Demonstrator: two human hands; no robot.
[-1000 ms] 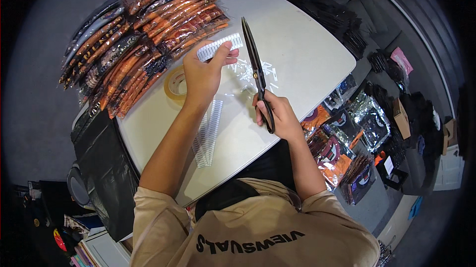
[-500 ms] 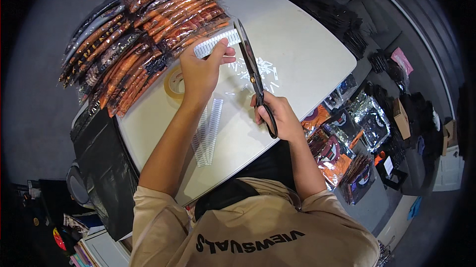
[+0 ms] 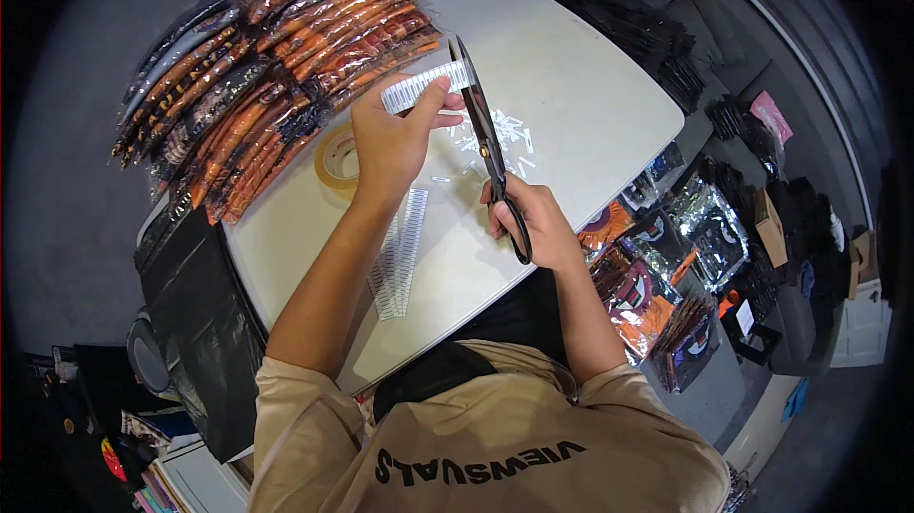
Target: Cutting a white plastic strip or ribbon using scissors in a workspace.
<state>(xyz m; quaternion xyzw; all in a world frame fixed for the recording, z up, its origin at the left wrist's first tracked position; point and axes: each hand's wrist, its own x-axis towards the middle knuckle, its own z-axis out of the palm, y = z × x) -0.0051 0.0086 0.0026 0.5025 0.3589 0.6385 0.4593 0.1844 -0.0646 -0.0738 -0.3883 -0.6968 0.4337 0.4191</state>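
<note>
My left hand (image 3: pixel 400 137) pinches a short strip of white labels (image 3: pixel 405 92) by thumb and fingers, its right end at the scissor blades. My right hand (image 3: pixel 528 223) grips the handles of long black scissors (image 3: pixel 489 153), which point away from me with their blades slightly apart at the strip. Below the blades, small cut white pieces (image 3: pixel 505 126) lie scattered on the white table (image 3: pixel 571 85). A roll of clear yellowish tape (image 3: pixel 328 180) sits behind my left wrist, and longer uncut label strips (image 3: pixel 400 256) lie between my forearms.
Stacks of bagged orange and dark garments (image 3: pixel 314 47) cover the table's far left. More bagged items (image 3: pixel 705 237) are heaped beside the table at the right, with black bundles (image 3: pixel 628 28) behind and a cardboard piece (image 3: pixel 769 227). Black plastic (image 3: pixel 195 332) lies at the left edge.
My left hand and strip shifted slightly left, then back right against the blades. The scissors tilted a little left, and their tips are now parted around the strip's end.
</note>
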